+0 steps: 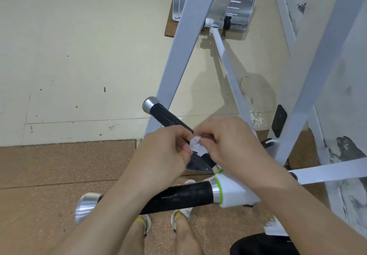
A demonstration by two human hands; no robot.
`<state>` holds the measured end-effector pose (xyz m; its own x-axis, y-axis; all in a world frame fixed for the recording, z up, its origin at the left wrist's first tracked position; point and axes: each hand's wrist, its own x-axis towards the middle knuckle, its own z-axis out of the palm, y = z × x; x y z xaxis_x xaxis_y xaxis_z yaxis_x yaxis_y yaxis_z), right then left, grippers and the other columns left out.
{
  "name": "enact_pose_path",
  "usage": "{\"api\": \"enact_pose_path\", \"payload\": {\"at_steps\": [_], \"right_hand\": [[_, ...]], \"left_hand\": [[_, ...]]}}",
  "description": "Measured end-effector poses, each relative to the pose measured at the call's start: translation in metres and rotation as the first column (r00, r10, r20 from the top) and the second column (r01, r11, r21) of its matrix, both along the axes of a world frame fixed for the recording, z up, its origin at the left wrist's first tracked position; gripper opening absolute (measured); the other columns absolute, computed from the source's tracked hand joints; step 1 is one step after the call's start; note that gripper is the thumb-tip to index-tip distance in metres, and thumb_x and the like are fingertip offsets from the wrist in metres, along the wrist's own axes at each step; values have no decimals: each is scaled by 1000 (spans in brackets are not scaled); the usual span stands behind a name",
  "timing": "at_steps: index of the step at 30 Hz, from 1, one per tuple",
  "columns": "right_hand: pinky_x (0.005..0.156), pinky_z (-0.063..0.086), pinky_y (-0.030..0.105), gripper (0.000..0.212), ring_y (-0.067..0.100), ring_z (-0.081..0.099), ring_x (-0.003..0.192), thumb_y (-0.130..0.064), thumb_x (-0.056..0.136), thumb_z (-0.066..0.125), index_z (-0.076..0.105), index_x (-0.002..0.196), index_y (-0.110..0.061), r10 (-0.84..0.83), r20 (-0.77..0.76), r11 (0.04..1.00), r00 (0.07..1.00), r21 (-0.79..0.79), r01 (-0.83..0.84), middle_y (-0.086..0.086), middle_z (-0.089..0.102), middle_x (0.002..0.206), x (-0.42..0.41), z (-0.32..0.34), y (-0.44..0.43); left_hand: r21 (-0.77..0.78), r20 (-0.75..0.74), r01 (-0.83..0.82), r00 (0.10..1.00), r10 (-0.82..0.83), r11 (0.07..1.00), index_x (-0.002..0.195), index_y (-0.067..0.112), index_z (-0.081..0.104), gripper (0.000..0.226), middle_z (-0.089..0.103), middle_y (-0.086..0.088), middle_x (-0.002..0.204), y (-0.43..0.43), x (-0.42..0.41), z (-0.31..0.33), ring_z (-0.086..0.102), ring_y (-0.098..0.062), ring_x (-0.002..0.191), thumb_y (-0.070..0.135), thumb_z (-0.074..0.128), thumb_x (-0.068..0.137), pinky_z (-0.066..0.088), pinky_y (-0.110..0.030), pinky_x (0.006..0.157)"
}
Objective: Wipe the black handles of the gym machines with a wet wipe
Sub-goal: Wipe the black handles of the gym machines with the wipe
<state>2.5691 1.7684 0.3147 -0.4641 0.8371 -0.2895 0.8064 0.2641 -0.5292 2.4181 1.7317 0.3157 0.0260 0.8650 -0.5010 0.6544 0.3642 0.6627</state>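
Just below the middle of the head view, the left hand point(164, 149) and the right hand point(230, 141) meet. The fingers of each are curled and pinch a small crumpled white wet wipe point(197, 145) between them. Behind the hands the upper black handle point(164, 115) slants away toward 10 o'clock and ends in a silver cap; whether the wipe touches it I cannot tell. Toward 6 o'clock the lower black handle point(178, 195) lies nearly level, crossed by the left forearm, with its silver cap at 8 o'clock and a green-ringed white joint point(230, 191) at 4 o'clock. White frame legs point(178, 56) rise toward 12 and 2 o'clock. Two shoes point(179, 217) stand on the brown floor point(59, 165) at 6 o'clock.
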Motion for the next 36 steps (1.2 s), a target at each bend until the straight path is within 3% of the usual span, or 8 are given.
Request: {"api": "enact_pose_path", "payload": {"at_steps": [5,9,12,16,22,27,32,36], "right_hand": [[59,42,27,20,11,54,64,-6,78,62,73,82,-22,41,-69,999,997,-27,-43,-15,54,68,30,1,-5],[60,44,30,26,12,55,66,-12,74,50,74,79,-21,44,-99,999,994,-17,-46,-5,61,72,17,-6,1],[62,42,25,20,2,54,66,-19,80,61,76,85,-31,-7,-145,995,989,-95,-7,-9,63,76,21,-3,-2],[69,43,25,16,10,61,73,-22,77,75,76,83,-37,-55,-170,986,984,-166,26,-5,69,74,36,6,-7],[63,42,28,3,8,53,65,-29,76,76,77,73,-30,-89,-148,993,985,-86,76,-7,61,67,3,-7,9],[62,41,19,13,2,54,64,-19,77,75,76,72,-31,-72,-66,981,995,-183,59,-15,61,67,20,8,-1],[66,45,29,8,9,54,67,-23,78,75,75,71,-28,-157,-50,983,986,-108,151,-8,61,69,-15,-7,14],[63,40,19,8,6,52,66,-21,80,73,75,75,-27,-174,17,955,985,-240,173,-11,60,69,4,7,3]], "left_hand": [[-3,10,-21,1000,21,1000,86,36,65,8,65,18,76,-3,2,0,58,7,73,29,68,82,42,-7,63],[31,-110,68,992,-64,997,91,37,63,11,59,15,87,-4,5,1,56,0,81,33,67,82,36,-13,60],[82,-205,110,975,-91,991,103,40,62,21,54,13,102,3,0,3,54,-8,95,34,65,83,37,-23,69],[91,-294,187,943,-153,978,106,35,64,23,54,9,99,19,-3,-2,55,-14,94,35,66,84,34,-23,66],[25,-185,168,969,-161,985,90,32,66,27,63,12,82,40,-15,-12,60,-8,81,44,79,69,40,-14,59],[7,-82,139,987,-138,990,87,30,71,11,62,15,76,48,-27,-19,57,-2,73,24,76,78,36,-5,54],[60,-150,205,970,-194,977,91,28,69,17,55,17,76,54,-32,-21,54,-7,82,29,78,76,34,-11,59],[156,-216,168,967,-132,973,92,28,72,12,59,3,100,58,-51,-29,53,-21,102,26,74,80,35,-22,74]]}}
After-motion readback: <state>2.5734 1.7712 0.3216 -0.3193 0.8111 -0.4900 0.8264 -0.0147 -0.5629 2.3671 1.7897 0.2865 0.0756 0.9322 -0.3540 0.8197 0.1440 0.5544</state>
